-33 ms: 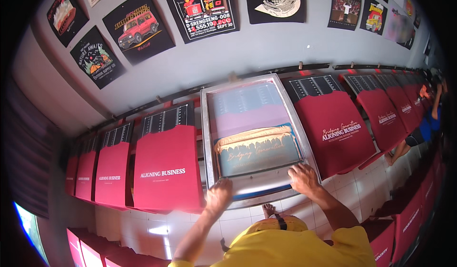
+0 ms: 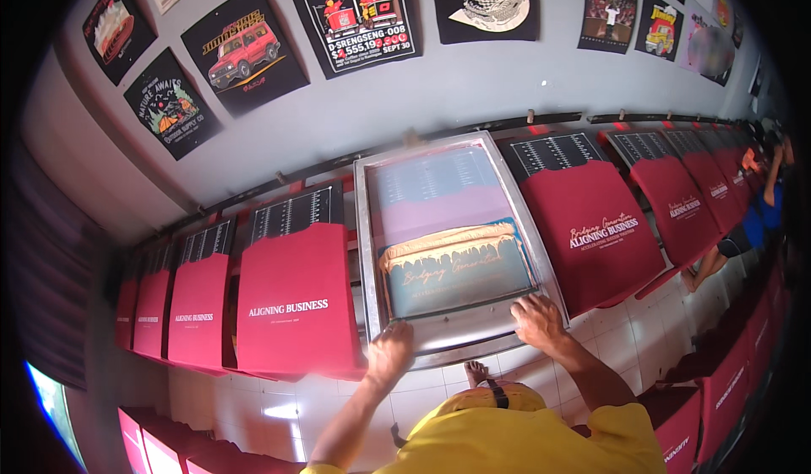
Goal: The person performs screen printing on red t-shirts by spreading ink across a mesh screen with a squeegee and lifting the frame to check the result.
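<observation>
A silkscreen frame (image 2: pixel 550 263) with a pale metal border lies over a red fabric panel in the middle of the row. Across the near part of its mesh sits a wide grey squeegee (image 2: pixel 460 329). My left hand (image 2: pixel 390 352) is closed around the squeegee's left end, and my right hand (image 2: pixel 539 322) grips the right end. Beyond the squeegee, a band of peach-gold ink (image 2: pixel 452 244) crosses the mesh, its near edge dripping in uneven streaks. Script lettering shows faintly in the teal stencil area (image 2: pixel 448 284). The squeegee's blade edge is hard to make out.
Red fabric panels with pale print lie on dark boards on the left (image 2: pixel 291 305) and the right (image 2: pixel 596 237). A rail (image 2: pixel 473 129) runs behind them along the wall. More red panels (image 2: pixel 718 398) stand behind me. A person in blue (image 2: pixel 756 225) is at the far right.
The squeegee has tipped slightly toward me, and the blue strip along its near side is now covered. Both hands keep their grip with hardly any shift.
</observation>
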The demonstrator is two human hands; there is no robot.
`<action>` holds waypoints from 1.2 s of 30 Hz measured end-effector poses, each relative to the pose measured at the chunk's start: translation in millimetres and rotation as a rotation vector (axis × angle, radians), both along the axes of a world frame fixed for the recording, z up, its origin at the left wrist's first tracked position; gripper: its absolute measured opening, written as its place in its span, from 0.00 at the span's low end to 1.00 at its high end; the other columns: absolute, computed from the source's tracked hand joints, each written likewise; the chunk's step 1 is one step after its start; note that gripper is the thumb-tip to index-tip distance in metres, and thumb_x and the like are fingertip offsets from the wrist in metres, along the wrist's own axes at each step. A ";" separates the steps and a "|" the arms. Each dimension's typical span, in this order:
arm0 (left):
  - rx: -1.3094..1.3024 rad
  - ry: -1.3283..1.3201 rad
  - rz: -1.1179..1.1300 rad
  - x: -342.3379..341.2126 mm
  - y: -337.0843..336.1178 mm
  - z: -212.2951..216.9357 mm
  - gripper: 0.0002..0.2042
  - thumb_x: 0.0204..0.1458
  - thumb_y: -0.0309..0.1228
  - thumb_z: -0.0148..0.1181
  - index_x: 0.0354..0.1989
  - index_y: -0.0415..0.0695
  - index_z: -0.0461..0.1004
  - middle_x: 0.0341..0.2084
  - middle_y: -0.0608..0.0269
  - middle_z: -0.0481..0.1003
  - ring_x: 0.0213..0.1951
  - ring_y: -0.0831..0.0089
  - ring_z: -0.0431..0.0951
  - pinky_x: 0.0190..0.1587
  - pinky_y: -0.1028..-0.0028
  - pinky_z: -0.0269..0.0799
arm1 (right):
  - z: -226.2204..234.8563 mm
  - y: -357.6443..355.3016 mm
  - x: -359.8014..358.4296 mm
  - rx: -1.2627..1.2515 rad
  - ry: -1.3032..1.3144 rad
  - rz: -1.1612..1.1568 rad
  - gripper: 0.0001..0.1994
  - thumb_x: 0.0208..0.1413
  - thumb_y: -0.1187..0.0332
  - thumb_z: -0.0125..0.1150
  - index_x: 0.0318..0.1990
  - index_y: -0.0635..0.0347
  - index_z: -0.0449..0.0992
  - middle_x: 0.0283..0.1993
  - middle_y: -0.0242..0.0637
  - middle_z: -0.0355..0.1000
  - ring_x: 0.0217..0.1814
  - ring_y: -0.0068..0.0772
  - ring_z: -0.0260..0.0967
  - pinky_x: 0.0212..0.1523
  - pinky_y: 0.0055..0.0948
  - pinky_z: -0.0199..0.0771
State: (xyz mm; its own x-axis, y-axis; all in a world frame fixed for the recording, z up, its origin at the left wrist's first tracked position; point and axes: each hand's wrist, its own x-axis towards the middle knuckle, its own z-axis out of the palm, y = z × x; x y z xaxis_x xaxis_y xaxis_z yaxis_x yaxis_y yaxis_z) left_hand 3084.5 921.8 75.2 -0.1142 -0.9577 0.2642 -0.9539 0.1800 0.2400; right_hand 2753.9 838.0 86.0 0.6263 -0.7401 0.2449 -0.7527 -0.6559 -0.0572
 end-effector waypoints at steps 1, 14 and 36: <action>-0.017 0.001 -0.009 -3.3 8.4 -5.1 0.14 0.38 0.19 0.56 0.37 0.44 0.75 0.38 0.57 0.79 0.40 0.60 0.83 0.36 0.64 0.81 | -6.9 7.8 -2.1 -0.038 -0.016 0.008 0.05 0.43 0.70 0.61 0.30 0.56 0.76 0.35 0.33 0.71 0.42 0.35 0.71 0.45 0.38 0.72; 0.088 0.057 -0.183 -14.0 55.1 -21.7 0.32 0.47 0.31 0.62 0.63 0.36 0.62 0.61 0.44 0.63 0.65 0.43 0.62 0.64 0.53 0.63 | -34.7 48.6 -23.6 0.107 -0.117 0.026 0.35 0.52 0.39 0.62 0.54 0.65 0.73 0.58 0.47 0.67 0.62 0.47 0.62 0.60 0.45 0.64; 0.375 1.046 0.475 102.6 15.4 -76.3 0.13 0.63 0.32 0.53 0.29 0.37 0.76 0.19 0.71 0.68 0.24 0.83 0.67 0.27 0.76 0.63 | -95.0 -60.7 -54.1 0.303 -0.638 -0.909 0.17 0.64 0.61 0.46 0.37 0.65 0.77 0.37 0.56 0.77 0.44 0.62 0.74 0.49 0.51 0.74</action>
